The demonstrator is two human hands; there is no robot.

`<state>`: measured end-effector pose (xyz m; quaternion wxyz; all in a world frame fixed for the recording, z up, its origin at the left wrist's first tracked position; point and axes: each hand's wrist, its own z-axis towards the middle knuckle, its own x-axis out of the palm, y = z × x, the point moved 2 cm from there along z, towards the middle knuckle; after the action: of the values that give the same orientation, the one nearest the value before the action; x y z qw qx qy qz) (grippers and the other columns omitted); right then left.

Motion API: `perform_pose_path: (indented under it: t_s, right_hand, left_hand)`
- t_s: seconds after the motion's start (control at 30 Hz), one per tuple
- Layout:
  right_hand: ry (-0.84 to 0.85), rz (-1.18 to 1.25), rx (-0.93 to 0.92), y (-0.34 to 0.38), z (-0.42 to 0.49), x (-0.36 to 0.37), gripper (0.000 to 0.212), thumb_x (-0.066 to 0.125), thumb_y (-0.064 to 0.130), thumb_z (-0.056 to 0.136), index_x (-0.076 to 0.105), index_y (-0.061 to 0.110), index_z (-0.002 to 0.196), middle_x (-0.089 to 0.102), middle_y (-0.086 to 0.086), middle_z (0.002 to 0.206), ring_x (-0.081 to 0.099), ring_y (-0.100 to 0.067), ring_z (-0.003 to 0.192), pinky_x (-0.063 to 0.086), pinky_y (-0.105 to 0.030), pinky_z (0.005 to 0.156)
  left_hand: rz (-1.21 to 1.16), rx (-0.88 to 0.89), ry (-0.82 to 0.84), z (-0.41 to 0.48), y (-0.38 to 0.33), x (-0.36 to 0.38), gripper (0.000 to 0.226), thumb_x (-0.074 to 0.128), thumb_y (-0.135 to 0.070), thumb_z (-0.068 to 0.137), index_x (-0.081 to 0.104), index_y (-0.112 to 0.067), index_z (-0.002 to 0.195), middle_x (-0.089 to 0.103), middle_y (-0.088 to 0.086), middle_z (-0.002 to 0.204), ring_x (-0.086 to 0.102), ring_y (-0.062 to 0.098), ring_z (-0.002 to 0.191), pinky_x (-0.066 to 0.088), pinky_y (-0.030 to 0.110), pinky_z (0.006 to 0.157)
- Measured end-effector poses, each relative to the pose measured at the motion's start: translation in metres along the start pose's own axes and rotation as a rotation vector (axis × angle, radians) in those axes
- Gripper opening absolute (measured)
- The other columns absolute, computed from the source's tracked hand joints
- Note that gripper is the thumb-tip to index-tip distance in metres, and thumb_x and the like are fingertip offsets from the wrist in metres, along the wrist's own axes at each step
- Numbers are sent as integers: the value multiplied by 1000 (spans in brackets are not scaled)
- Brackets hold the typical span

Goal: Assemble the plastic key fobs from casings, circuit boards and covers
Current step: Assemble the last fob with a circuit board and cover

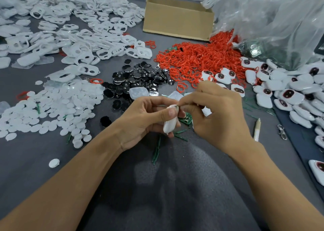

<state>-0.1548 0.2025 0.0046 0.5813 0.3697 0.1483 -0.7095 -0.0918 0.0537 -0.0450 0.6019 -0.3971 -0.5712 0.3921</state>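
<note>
My left hand [147, 118] grips a white plastic casing [169, 124] on edge, thumb pressed along its top. My right hand [217, 115] pinches at the casing's upper end with thumb and forefinger; what it pinches is too small to tell. A green circuit board [186, 118] lies just behind the casing, partly hidden by my fingers. Thin green strips [157, 151] lie scattered on the grey table under my hands.
White casing frames [84, 30] fill the far left, white oval covers [52, 111] the near left. Black button pads [135, 79] and red rings [198, 60] lie in the middle. Assembled fobs [289, 92] are heaped at right. A cardboard box [178, 20], plastic bags [273, 20] and a pen [257, 129] are also here.
</note>
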Motion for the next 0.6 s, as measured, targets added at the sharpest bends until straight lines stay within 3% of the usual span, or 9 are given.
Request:
perform_pose_path:
  t_s: [0.13,0.23,0.4,0.6]
  right_hand:
    - [-86,37,111,1,-3,4,20,70,-10,72,73,9,72,57,-6,62,38,-5,62,32,-15,59]
    - [-65,60,146,-1,0,5,18,70,-9,71,73,9,70,59,-7,62,44,-11,58,37,-23,56]
    - [-16,-5,6,1,7,4,21,70,-15,68,73,6,70,59,-10,63,55,-26,60,38,-32,55]
    - [155,23,-85,-4,13,1,23,68,-18,66,73,4,71,53,-9,63,43,-17,62,35,-29,54]
  left_hand:
    - [-11,13,-41,0,1,1,55,82,-28,61,66,0,106,71,15,92,67,23,75,57,32,56]
    - [57,30,-81,0,2,1,44,82,-10,68,65,1,106,72,13,85,67,21,70,57,31,57]
    - [40,29,-55,-1,1,-1,36,73,-28,70,71,-5,98,72,15,97,67,26,79,56,33,57]
    - [55,-3,30,-1,2,-2,27,74,-27,70,74,-10,90,72,15,95,70,27,79,57,36,59]
